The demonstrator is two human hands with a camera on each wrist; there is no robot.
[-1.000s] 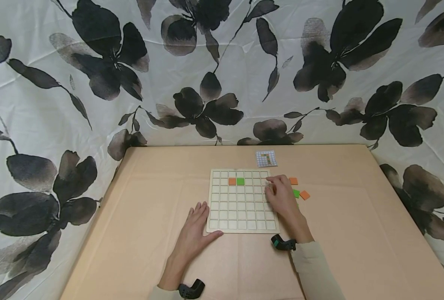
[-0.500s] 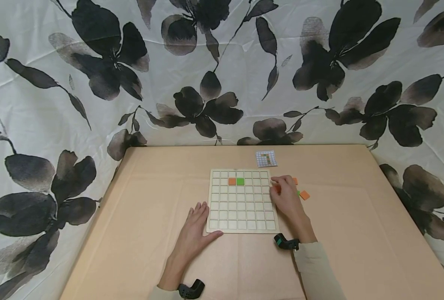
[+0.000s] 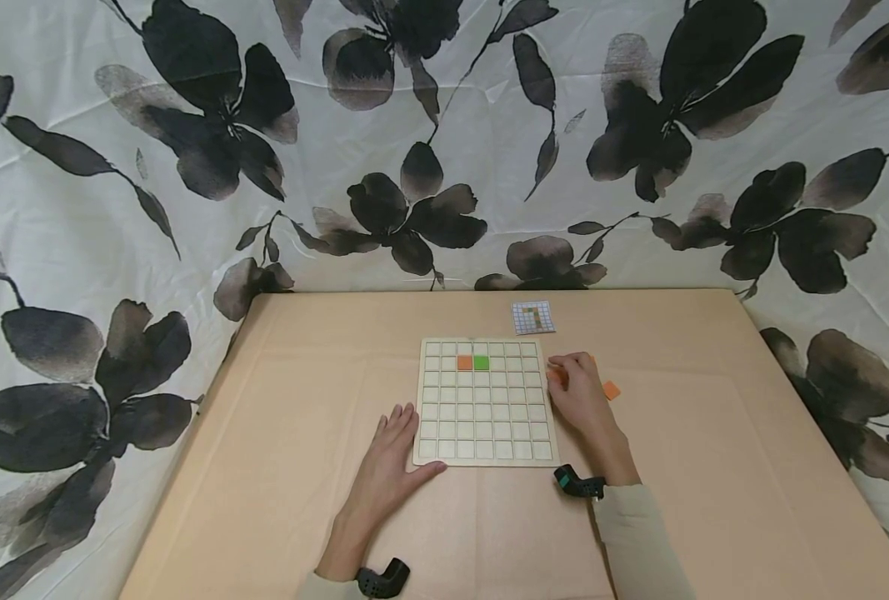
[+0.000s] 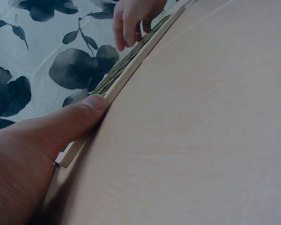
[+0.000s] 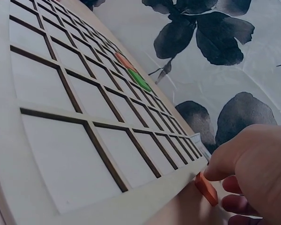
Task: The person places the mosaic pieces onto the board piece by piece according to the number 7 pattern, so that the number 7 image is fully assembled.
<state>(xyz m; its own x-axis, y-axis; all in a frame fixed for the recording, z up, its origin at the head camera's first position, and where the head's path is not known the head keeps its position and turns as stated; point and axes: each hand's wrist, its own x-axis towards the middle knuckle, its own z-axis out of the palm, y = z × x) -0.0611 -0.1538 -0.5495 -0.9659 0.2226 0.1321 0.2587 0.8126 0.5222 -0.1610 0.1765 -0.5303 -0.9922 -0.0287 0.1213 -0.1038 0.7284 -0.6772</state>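
Observation:
A pale square grid board (image 3: 485, 404) lies on the table, with one orange tile (image 3: 464, 362) and one green tile (image 3: 481, 362) side by side in its second row. My left hand (image 3: 392, 458) rests at the board's near left corner, fingers straight along the left side. In the left wrist view its thumb (image 4: 91, 103) touches the front edge. At the board's right edge, my right hand (image 3: 579, 396) holds an orange tile (image 5: 206, 190) between thumb and fingertips. Another orange tile (image 3: 611, 390) lies just right of that hand; other loose tiles are mostly hidden behind it.
Behind the board lies a small card (image 3: 533, 317) printed with a coloured grid pattern. A wooden table (image 3: 302, 367) carries everything, and a floral cloth (image 3: 444, 125) hangs behind its far edge.
My right hand has drawn a little to the right, off the board's edge, covering more of the loose tiles. Orange now shows between its fingers. The left hand has stayed put.

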